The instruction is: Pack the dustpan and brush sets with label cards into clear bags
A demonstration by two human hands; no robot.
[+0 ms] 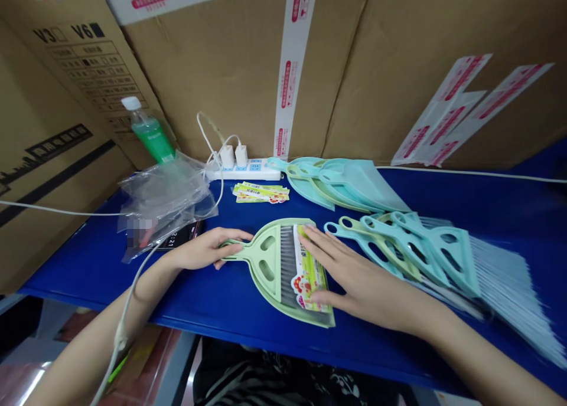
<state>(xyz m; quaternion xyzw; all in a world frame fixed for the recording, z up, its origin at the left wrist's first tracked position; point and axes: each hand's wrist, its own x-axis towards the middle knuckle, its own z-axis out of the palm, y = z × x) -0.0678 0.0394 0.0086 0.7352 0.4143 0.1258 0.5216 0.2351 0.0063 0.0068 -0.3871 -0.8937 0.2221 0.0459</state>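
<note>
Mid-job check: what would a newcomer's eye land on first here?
Probably the pale green dustpan and brush mid-table, the left hand holding them at the handle end, the right hand on a colourful card over the bristles. Next, the fanned, mostly turquoise brushes to the right, with stacked dustpans farther back. Cardboard with red-and-white tape fills the background.

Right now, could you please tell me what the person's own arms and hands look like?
The left hand and right hand are ungloved, with no rings visible. The left forearm and right forearm show no sleeve, watch or bracelet. A white cable with a knot-like lump crosses in front of the left forearm.
</note>
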